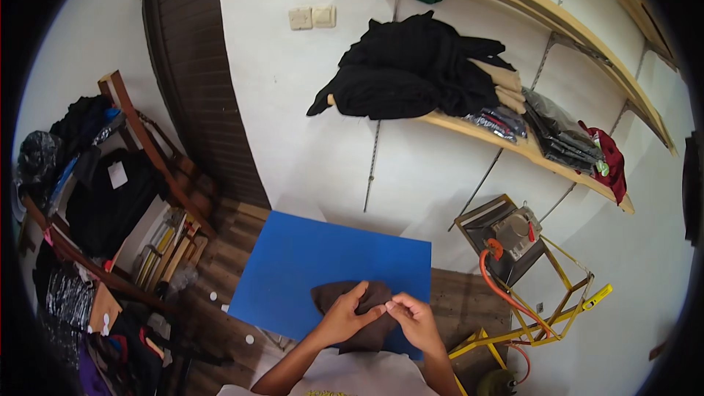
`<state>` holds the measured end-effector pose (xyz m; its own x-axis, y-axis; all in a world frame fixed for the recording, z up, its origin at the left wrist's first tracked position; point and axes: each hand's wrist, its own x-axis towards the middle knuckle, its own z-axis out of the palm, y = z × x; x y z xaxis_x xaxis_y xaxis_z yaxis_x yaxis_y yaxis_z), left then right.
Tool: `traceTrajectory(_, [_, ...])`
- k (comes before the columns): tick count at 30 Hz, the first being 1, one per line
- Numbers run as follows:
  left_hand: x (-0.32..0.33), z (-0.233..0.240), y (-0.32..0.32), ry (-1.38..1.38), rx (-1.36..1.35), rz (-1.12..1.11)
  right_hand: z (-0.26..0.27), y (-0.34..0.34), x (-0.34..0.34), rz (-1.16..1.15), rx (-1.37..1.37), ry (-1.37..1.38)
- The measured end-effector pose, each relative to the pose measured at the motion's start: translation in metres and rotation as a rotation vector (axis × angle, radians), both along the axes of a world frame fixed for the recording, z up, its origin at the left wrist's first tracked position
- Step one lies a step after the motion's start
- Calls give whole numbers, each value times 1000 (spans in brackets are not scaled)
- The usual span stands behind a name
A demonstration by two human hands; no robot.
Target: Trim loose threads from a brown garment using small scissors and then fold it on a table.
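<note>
A dark brown piece of cloth (pixel 366 338) lies bunched over the near edge of a blue tabletop (pixel 308 264), partly hanging towards my body. My left hand (pixel 346 316) rests on the cloth, its thumb and fingertips pinching the fabric. Close by on the right, my right hand (pixel 412 316) pinches the cloth's right edge between thumb and index finger, the two thumbs almost meeting. Whatever small detail lies between the fingertips is too small to make out.
A wooden wall shelf (pixel 550 159) holds black clothing (pixel 407 66) and bagged garments (pixel 566 137). Right of the table stands a yellow metal frame (pixel 533 330) with an orange hose (pixel 506 294) and a yellow cutter (pixel 597 297). A loaded rack (pixel 148 148) stands left, near a dark door (pixel 198 77).
</note>
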<state>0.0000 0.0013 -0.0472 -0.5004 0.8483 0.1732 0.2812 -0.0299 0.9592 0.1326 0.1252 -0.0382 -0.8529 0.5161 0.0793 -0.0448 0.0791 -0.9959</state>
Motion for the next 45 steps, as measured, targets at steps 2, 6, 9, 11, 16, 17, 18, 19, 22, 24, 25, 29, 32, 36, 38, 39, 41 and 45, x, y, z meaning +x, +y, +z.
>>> traceTrajectory(2, [2,2,-1,14,86,58,0,-3,-2,-37,37,-6])
traceTrajectory(6, [7,6,-8,18,-124,152,-4,-15,-7,-103,157,-4])
traceTrajectory(9, [9,6,-17,-71,-80,162,-8,-26,-11,-220,249,49])
traceTrajectory(11, [9,4,-24,-97,-112,118,-7,-32,-14,-239,241,67])
traceTrajectory(16, [-4,3,-42,-67,-30,-51,11,-39,-21,-254,250,114])
traceTrajectory(17, [-11,5,-44,5,-138,-171,17,-37,-23,-235,279,97])
traceTrajectory(18, [-18,9,-48,75,-325,-303,23,-36,-24,-220,300,72])
traceTrajectory(19, [-26,15,-52,142,-225,-329,28,-33,-27,-192,318,88])
traceTrajectory(22, [-64,37,-56,373,-385,-385,42,-26,-48,-161,318,65])
traceTrajectory(24, [-82,52,-62,119,-333,-400,49,-27,-69,-128,244,80])
traceTrajectory(25, [-87,58,-64,-96,-225,-380,54,-28,-78,-87,190,108])
traceTrajectory(29, [-99,69,-76,-557,37,-184,61,-57,-114,-70,-82,224])
traceTrajectory(32, [-114,70,-97,-706,221,-101,61,-84,-132,-4,-115,217])
traceTrajectory(36, [-136,66,-126,-755,328,37,56,-118,-153,111,-17,117])
traceTrajectory(38, [-144,64,-137,-743,344,109,54,-133,-161,141,55,71])
traceTrajectory(39, [-148,62,-142,-730,332,126,52,-141,-165,151,61,62])
traceTrajectory(41, [-157,59,-150,-730,316,147,50,-154,-175,99,84,87])
traceTrajectory(45, [-175,52,-169,-668,243,109,45,-176,-192,-65,114,150])
